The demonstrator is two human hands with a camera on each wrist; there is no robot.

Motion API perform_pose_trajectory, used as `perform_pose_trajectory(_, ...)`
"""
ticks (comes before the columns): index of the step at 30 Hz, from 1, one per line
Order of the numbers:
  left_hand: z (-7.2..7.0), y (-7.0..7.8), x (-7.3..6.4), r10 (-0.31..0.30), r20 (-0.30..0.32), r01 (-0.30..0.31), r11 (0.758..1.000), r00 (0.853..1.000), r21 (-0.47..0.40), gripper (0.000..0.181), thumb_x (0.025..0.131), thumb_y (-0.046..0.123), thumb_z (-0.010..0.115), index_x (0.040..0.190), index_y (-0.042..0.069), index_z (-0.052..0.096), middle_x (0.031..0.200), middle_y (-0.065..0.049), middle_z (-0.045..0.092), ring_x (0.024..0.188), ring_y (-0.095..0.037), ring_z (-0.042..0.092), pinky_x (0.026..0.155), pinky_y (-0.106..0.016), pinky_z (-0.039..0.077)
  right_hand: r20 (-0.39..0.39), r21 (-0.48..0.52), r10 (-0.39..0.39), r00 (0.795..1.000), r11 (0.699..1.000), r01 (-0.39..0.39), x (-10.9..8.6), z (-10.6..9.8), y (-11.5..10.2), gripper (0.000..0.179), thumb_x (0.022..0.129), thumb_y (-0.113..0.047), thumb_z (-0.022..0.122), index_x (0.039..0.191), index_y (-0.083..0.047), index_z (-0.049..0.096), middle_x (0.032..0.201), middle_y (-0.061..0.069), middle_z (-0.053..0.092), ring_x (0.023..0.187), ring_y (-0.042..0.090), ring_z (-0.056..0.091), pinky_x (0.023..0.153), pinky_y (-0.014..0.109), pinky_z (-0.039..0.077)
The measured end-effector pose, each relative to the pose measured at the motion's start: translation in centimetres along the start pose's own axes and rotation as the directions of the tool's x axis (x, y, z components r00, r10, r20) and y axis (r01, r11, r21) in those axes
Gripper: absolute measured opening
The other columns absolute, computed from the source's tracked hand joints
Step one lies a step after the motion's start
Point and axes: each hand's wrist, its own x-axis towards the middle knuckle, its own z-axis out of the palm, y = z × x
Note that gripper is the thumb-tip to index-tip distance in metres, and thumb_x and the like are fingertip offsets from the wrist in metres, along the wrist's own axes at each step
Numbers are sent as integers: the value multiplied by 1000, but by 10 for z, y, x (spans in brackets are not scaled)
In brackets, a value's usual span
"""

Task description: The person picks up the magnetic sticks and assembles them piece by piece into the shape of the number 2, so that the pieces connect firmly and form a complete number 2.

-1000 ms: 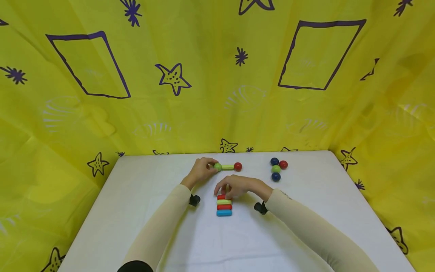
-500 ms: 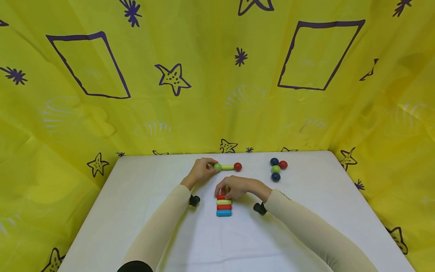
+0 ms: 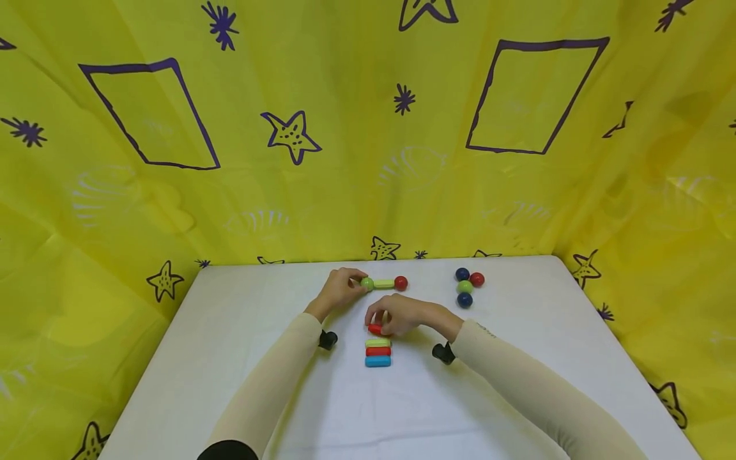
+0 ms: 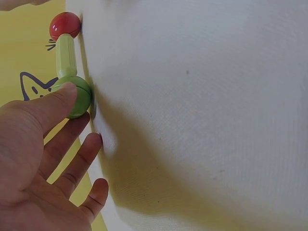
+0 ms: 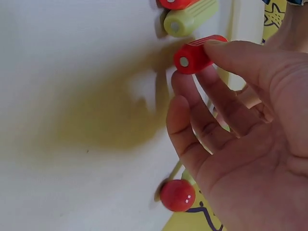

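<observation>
Left hand [image 3: 338, 291]: thumb and fingertips pinch the green ball; the remaining fingers spread out, holding nothing.
Green ball [image 3: 367, 284]: at the left end of a joined piece, near the table's far edge.
Held red rod [image 3: 375, 329]: between the right hand's thumb and fingers, slightly tilted, just beyond the row of rods and apart from it; a pale disc shows on its end.
Row of rods: side by side on the table, yellow-green rod [image 3: 377, 344] farthest, second red rod [image 3: 377, 351] between, blue rod [image 3: 377, 361] nearest.
Pale green rod [image 3: 384, 283]: joins the green ball to the red ball.
Right hand [image 3: 399, 313]: clamped on the held red rod, thumb on top.
Red ball [image 3: 400, 283]: right end of the joined piece, beyond the right hand.
Ball cluster: far dark blue ball [image 3: 462, 274], second green ball [image 3: 464, 287] and near dark blue ball [image 3: 464, 299] in line, second red ball [image 3: 476, 279] to their right.
Table [image 3: 230, 332]: white-covered, beneath everything.
</observation>
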Motion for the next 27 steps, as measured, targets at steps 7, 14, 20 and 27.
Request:
perform_pose_trajectory(7, -1, -3, 0, 24, -9, -24, 1000, 1000, 14, 30, 94, 17, 76, 122, 7, 75, 110, -6, 74, 88, -19, 59, 79, -32, 50, -73, 101, -17, 997, 995, 24, -11, -8, 7, 26, 93, 0, 69, 115, -14, 71, 103, 2, 70, 87, 18, 64, 79, 31, 57)
perform_pose_trajectory(14, -2, -2, -1, 5, -2, -5, 1000, 1000, 17, 31, 94, 18, 76, 123, 8, 74, 113, -6, 74, 91, -20, 58, 82, -33, 50, -148, 210, 2, 989, 977, 29, -23, -16, 16, 25, 94, -3, 70, 117, -13, 69, 103, 4, 72, 84, 24, 70, 72, 41, 59)
perform_pose_trajectory(20, -3, -1, -1, 4, -4, -4, 1000, 1000, 25, 31, 94, 18, 76, 124, 8, 74, 114, -6, 74, 91, -19, 58, 82, -33, 50, -206, 253, -9, 979, 966, 62, -31, -20, 27, 24, 95, -3, 69, 118, -11, 69, 105, 7, 73, 86, 28, 72, 75, 36, 58)
perform_pose_trajectory(27, -2, 1, -3, 13, -8, -13, 1000, 1000, 2, 30, 94, 16, 77, 122, 7, 75, 113, -7, 74, 87, -19, 57, 79, -31, 48, -297, 267, 11, 955, 961, 72, -46, -17, 40, 23, 95, -5, 71, 118, -9, 69, 109, 9, 72, 90, 23, 68, 76, 35, 59)
